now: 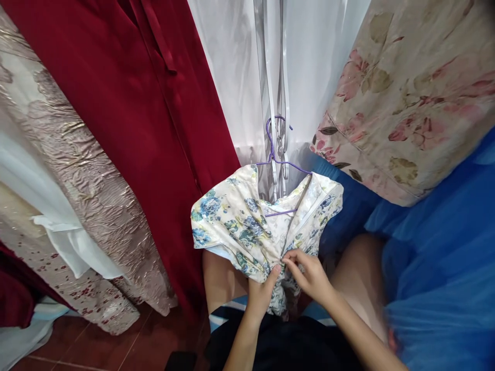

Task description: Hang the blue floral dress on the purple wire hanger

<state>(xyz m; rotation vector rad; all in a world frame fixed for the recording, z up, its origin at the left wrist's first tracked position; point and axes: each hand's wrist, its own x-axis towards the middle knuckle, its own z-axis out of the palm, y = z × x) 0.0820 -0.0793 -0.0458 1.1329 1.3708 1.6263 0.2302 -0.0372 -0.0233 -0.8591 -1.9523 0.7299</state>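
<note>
A cream garment with blue and green flowers (242,221) hangs on a purple wire hanger (272,154), above the wearer's lap. Its neckline stands open in a V that narrows down to my hands. My left hand (263,293) is closed on the gathered cloth just below the V, with the thumb on top and the other fingers hidden by fabric. At the bottom of the V, my right hand (305,273) pinches the edge of the opening between thumb and forefinger. Any small fastener there is too small to make out.
Dark red cloth (127,103), a textured pinkish dress (88,144) and white fabric with hanging straps (232,67) surround the garment. At right are a pink-flowered cloth (421,108) and blue tulle (444,288). Red tiles (112,345) cover the floor.
</note>
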